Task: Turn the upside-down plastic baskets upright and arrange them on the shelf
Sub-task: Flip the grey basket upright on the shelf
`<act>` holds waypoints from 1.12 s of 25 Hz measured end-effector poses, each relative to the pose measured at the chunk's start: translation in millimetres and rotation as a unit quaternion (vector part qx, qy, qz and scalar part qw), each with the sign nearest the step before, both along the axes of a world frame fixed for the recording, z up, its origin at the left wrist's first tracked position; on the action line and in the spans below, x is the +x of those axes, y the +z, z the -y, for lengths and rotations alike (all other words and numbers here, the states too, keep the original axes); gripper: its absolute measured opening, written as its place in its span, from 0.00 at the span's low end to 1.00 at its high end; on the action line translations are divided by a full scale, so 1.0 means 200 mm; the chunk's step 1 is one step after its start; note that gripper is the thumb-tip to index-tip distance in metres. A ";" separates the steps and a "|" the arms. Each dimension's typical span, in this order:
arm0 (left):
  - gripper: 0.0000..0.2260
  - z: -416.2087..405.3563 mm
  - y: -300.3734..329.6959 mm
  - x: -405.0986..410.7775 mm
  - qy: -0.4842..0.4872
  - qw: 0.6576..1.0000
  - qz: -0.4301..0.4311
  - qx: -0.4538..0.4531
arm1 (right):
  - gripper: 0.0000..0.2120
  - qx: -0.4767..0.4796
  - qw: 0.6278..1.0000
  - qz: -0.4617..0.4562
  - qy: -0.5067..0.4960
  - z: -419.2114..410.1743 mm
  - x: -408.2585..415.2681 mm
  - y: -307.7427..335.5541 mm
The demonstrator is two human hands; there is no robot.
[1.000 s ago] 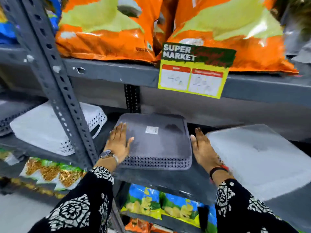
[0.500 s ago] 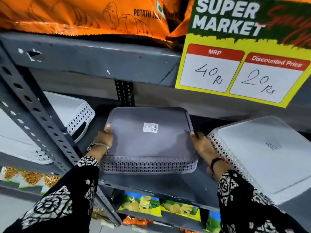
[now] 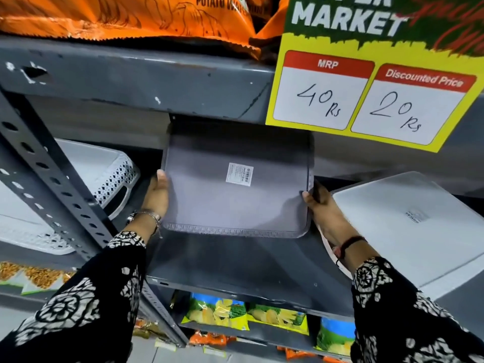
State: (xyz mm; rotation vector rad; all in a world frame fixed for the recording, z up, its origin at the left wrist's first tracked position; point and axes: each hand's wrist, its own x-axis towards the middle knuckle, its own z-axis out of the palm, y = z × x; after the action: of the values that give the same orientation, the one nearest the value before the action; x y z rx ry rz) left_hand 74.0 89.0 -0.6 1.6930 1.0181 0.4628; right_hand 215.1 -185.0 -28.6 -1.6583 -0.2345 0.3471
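A grey plastic basket (image 3: 235, 205) is lifted off the grey shelf (image 3: 235, 268), its flat bottom with a white barcode sticker tilted toward me. My left hand (image 3: 158, 193) grips its left edge and my right hand (image 3: 318, 205) grips its right edge. A white basket (image 3: 408, 231) lies upside down on the shelf to the right, beside my right wrist. Another white basket (image 3: 104, 169) with a lattice side and a handle slot lies upside down on the left, behind the upright post.
A perforated grey post (image 3: 52, 184) slants across the left. The shelf above (image 3: 157, 82) hangs low, with orange chip bags and a yellow price sign (image 3: 372, 95) on its front. Snack packets (image 3: 248, 315) fill the shelf below.
Both hands went from resting beside the grey basket to gripping its sides. The basket has risen off the shelf and tipped its bottom toward me. The camera moved closer.
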 end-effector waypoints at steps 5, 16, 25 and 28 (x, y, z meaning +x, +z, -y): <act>0.40 -0.11 0.09 0.02 0.044 0.965 0.149 -0.211 | 0.28 0.079 0.996 0.048 0.007 0.06 -0.05 0.00; 0.13 -0.22 0.17 -0.02 -0.089 0.978 0.016 -0.189 | 0.23 0.184 0.972 -0.131 -0.065 0.19 -0.14 -0.14; 0.16 -0.11 0.08 -0.01 -0.096 0.943 -0.300 0.111 | 0.19 0.144 0.968 -0.205 -0.011 0.14 -0.21 -0.13; 0.16 -0.14 -0.03 -0.04 -0.073 0.956 -0.265 0.097 | 0.15 0.095 0.976 -0.186 -0.060 0.12 -0.21 -0.18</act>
State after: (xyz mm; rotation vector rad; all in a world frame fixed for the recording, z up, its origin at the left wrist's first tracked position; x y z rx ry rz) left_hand 65.9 116.4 -7.2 2.1142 1.2429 -0.0008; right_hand 172.3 -209.0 -65.5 -1.3822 0.1117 0.5192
